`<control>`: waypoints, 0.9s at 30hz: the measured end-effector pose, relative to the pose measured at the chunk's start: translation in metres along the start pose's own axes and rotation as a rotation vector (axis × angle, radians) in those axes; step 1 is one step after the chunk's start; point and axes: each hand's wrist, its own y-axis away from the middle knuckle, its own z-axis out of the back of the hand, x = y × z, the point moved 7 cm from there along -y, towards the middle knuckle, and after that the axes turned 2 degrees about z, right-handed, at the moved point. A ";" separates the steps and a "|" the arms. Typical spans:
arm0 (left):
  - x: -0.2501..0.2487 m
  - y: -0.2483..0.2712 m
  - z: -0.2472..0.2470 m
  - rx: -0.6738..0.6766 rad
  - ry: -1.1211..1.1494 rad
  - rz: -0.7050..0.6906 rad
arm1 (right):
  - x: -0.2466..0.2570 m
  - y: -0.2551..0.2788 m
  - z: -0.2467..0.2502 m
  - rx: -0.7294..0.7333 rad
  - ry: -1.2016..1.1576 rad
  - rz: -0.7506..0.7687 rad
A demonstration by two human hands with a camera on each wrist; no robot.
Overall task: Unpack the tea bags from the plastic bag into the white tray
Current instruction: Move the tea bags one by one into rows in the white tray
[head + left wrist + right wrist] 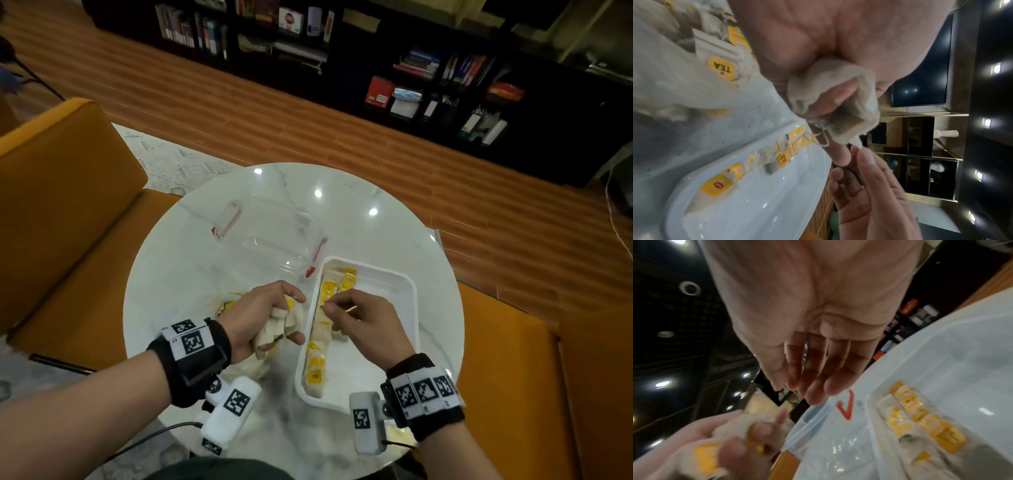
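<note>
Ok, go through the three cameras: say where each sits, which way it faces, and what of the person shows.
Head: worn on the head, looking forward and down at the round marble table; both forearms, left hand and right hand show.
Left wrist: on the left wrist, looking along the palm at the tea bags it grips; right-hand fingers show too.
Right wrist: on the right wrist, looking along the right hand's palm and fingers.
All three views show the white tray.
</note>
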 end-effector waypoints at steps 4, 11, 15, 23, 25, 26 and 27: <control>-0.003 0.002 -0.015 0.052 -0.002 -0.034 | 0.022 0.014 -0.009 0.066 -0.019 -0.004; -0.002 0.008 -0.034 0.099 -0.016 -0.074 | 0.020 0.027 -0.003 0.030 0.018 -0.023; 0.006 0.014 -0.046 0.145 0.019 -0.042 | 0.014 0.036 0.008 -0.035 -0.095 -0.068; 0.014 0.018 -0.080 0.239 0.043 -0.072 | 0.002 0.048 0.039 -0.140 -0.193 -0.067; 0.019 0.015 -0.085 0.238 0.043 -0.091 | 0.001 0.049 0.049 -0.161 -0.203 -0.038; 0.022 0.012 -0.085 0.232 0.043 -0.094 | 0.002 0.049 0.053 -0.170 -0.213 -0.021; 0.024 0.012 -0.086 0.225 0.043 -0.096 | 0.002 0.050 0.056 -0.177 -0.227 -0.005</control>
